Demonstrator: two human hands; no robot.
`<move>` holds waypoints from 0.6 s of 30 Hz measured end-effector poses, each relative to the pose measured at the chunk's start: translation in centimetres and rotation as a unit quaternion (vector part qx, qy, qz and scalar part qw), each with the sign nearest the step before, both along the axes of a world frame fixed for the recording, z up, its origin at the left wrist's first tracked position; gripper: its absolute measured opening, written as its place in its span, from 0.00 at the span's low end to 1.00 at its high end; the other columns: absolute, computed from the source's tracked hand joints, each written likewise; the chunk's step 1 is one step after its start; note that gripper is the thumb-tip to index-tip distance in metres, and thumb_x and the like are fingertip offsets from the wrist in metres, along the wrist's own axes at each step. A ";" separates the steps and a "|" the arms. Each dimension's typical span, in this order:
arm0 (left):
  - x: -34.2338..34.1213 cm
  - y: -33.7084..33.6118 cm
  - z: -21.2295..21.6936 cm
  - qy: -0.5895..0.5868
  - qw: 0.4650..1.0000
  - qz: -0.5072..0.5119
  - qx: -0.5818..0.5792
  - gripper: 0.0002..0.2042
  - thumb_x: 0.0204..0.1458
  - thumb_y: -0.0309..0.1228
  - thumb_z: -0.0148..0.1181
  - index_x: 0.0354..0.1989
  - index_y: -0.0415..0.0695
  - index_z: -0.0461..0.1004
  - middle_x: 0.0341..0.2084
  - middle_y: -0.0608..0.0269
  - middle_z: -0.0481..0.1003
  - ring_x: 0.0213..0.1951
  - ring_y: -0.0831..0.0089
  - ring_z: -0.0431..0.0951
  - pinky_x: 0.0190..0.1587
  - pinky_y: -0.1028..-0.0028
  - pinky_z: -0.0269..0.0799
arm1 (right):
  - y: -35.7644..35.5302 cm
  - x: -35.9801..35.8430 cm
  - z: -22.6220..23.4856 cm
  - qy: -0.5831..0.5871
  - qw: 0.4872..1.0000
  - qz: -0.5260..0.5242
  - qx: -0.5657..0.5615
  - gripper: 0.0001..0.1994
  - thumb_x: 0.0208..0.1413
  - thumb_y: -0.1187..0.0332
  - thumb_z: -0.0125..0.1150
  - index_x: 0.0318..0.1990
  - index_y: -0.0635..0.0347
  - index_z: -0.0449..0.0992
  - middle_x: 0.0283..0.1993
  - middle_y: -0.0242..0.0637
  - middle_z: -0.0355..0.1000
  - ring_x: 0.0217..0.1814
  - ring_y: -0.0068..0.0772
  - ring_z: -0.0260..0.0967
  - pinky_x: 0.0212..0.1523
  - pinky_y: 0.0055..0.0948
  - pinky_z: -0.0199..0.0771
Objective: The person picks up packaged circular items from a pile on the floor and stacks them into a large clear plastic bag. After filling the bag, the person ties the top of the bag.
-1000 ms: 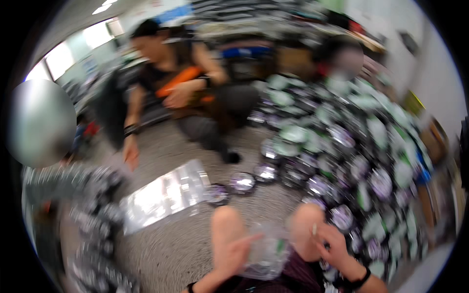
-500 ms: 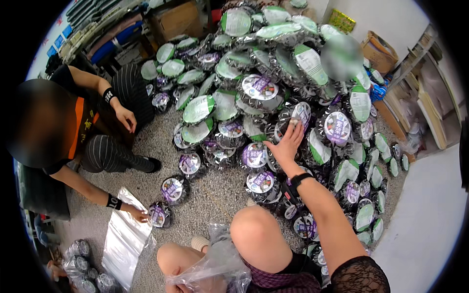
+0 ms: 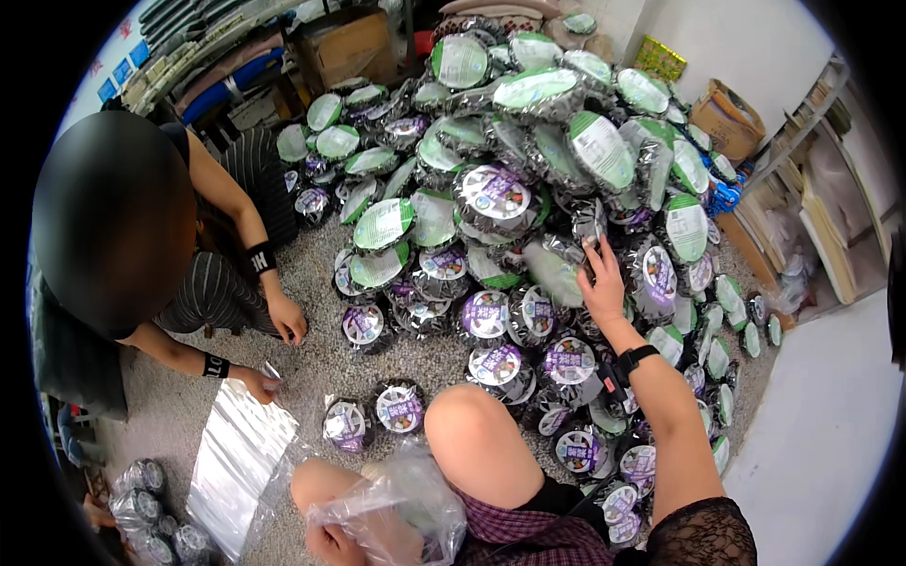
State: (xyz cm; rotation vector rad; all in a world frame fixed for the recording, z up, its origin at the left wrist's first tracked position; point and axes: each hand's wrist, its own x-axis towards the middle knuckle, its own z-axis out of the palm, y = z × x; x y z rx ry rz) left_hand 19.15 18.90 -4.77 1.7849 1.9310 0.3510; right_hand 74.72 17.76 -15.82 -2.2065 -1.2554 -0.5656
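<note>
My right hand (image 3: pixel 604 283) reaches into the big pile with its fingers apart, fingertips against a dark film-wrapped tub (image 3: pixel 587 222) standing on edge. Beside my thumb is a motion-blurred green-labelled tub (image 3: pixel 555 274). At the lower edge, my left hand (image 3: pixel 332 545) is closed on a crumpled clear plastic bag (image 3: pixel 406 509) draped across my legs; part of the hand is behind the film. Two purple-labelled round tubs, a left one (image 3: pixel 347 424) and a right one (image 3: pixel 400 406), lie on the floor beyond my knees.
Opposite on the left crouches another person, one hand (image 3: pixel 253 385) at the top of a silver bag (image 3: pixel 236 462). Several wrapped tubs (image 3: pixel 142 509) stand at the lower left. A cardboard box (image 3: pixel 727 118) and a shelf (image 3: pixel 830 179) flank the pile on the right.
My right hand has shifted right within the pile, and tubs around it have moved. The other person's hand has left a tub for the silver bag. The two floor tubs now lie nearer my knees.
</note>
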 end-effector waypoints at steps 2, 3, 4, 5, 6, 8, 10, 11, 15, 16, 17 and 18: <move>-3.9 0.0 -5.9 -0.142 0.964 -0.061 0.215 0.12 0.57 0.27 0.43 0.26 0.32 0.67 0.17 0.55 0.66 0.20 0.70 0.65 0.23 0.69 0.57 | -1.8 -0.4 1.5 0.323 0.941 0.025 0.095 0.16 0.55 0.70 0.52 0.52 0.60 0.69 0.47 0.52 0.71 0.45 0.43 0.73 0.47 0.34 0.72; -2.9 0.1 -5.1 -0.150 0.960 -0.074 0.224 0.11 0.56 0.26 0.44 0.27 0.32 0.69 0.15 0.55 0.68 0.18 0.69 0.66 0.22 0.69 0.59 | -3.1 -0.8 2.1 0.395 0.890 0.078 0.216 0.11 0.61 0.74 0.44 0.46 0.67 0.70 0.37 0.45 0.76 0.36 0.33 0.76 0.41 0.26 0.74; -2.1 0.1 -4.3 -0.156 0.956 -0.088 0.232 0.10 0.54 0.25 0.45 0.28 0.33 0.72 0.13 0.55 0.69 0.16 0.68 0.68 0.21 0.68 0.61 | -5.1 -1.0 2.5 0.437 0.854 0.117 0.257 0.10 0.62 0.75 0.41 0.43 0.69 0.70 0.40 0.43 0.75 0.39 0.30 0.75 0.42 0.24 0.72; -1.8 -0.6 -3.5 -0.207 0.958 -0.054 0.192 0.13 0.58 0.28 0.44 0.23 0.34 0.64 0.13 0.58 0.63 0.18 0.73 0.60 0.21 0.70 0.53 | -6.6 -2.0 3.2 0.467 0.844 0.112 0.239 0.09 0.61 0.75 0.43 0.44 0.69 0.70 0.40 0.43 0.76 0.40 0.29 0.74 0.43 0.24 0.72; -2.2 -1.1 -3.0 -0.203 0.958 -0.055 0.193 0.13 0.58 0.28 0.44 0.23 0.34 0.64 0.13 0.58 0.63 0.18 0.73 0.60 0.21 0.70 0.53 | -8.9 -3.6 3.8 0.498 0.833 0.099 0.220 0.09 0.60 0.74 0.46 0.44 0.69 0.69 0.39 0.43 0.76 0.41 0.29 0.74 0.43 0.24 0.72; -2.5 -2.0 -2.6 -0.207 0.964 -0.106 0.131 0.13 0.58 0.28 0.44 0.22 0.35 0.63 0.11 0.59 0.61 0.16 0.75 0.56 0.20 0.71 0.51 | -13.9 -6.7 2.8 0.500 0.861 0.082 0.048 0.12 0.56 0.72 0.53 0.46 0.67 0.69 0.41 0.41 0.75 0.44 0.29 0.73 0.45 0.26 0.71; -2.2 -3.0 -1.5 -0.221 0.960 -0.111 0.133 0.13 0.57 0.28 0.44 0.21 0.35 0.62 0.10 0.60 0.60 0.15 0.76 0.56 0.19 0.72 0.49 | -16.8 -8.1 1.5 0.539 0.839 0.068 -0.024 0.18 0.50 0.69 0.60 0.49 0.63 0.69 0.48 0.40 0.72 0.47 0.33 0.71 0.47 0.29 0.70; -2.1 -3.1 -1.4 -0.208 0.959 -0.124 0.149 0.13 0.57 0.28 0.45 0.21 0.35 0.62 0.10 0.60 0.60 0.15 0.76 0.56 0.19 0.71 0.50 | -17.6 -8.9 0.6 0.440 0.889 0.077 -0.100 0.20 0.49 0.67 0.60 0.49 0.63 0.68 0.48 0.42 0.71 0.49 0.38 0.69 0.49 0.31 0.69; -3.6 -3.3 -2.9 -0.141 0.959 -0.157 0.191 0.12 0.55 0.27 0.45 0.21 0.36 0.63 0.10 0.59 0.60 0.15 0.74 0.58 0.19 0.70 0.50 | -16.0 -10.8 -1.3 0.302 0.940 0.068 -0.141 0.25 0.47 0.60 0.63 0.51 0.63 0.66 0.50 0.47 0.67 0.54 0.48 0.64 0.53 0.36 0.65; -4.0 -2.7 -3.5 -0.136 0.959 -0.157 0.190 0.12 0.55 0.27 0.45 0.21 0.36 0.63 0.10 0.59 0.60 0.15 0.74 0.58 0.19 0.70 0.50 | -14.0 -10.6 -1.6 0.306 0.939 0.069 -0.141 0.25 0.47 0.60 0.63 0.51 0.63 0.66 0.50 0.47 0.67 0.54 0.48 0.64 0.53 0.36 0.65; -4.2 -2.5 -4.1 -0.130 0.954 -0.164 0.212 0.11 0.55 0.27 0.46 0.21 0.36 0.64 0.11 0.58 0.60 0.15 0.73 0.59 0.19 0.70 0.50 | -11.6 -9.7 -1.4 0.300 0.947 0.065 -0.099 0.27 0.47 0.58 0.63 0.52 0.64 0.65 0.51 0.48 0.66 0.54 0.48 0.64 0.53 0.37 0.65; -4.1 -2.4 -4.6 -0.122 0.949 -0.168 0.235 0.11 0.54 0.26 0.46 0.21 0.36 0.65 0.11 0.58 0.61 0.14 0.71 0.59 0.19 0.70 0.50 | -8.8 -8.7 -1.4 0.295 0.952 0.064 -0.057 0.29 0.46 0.57 0.64 0.52 0.65 0.64 0.53 0.49 0.65 0.54 0.48 0.65 0.54 0.37 0.64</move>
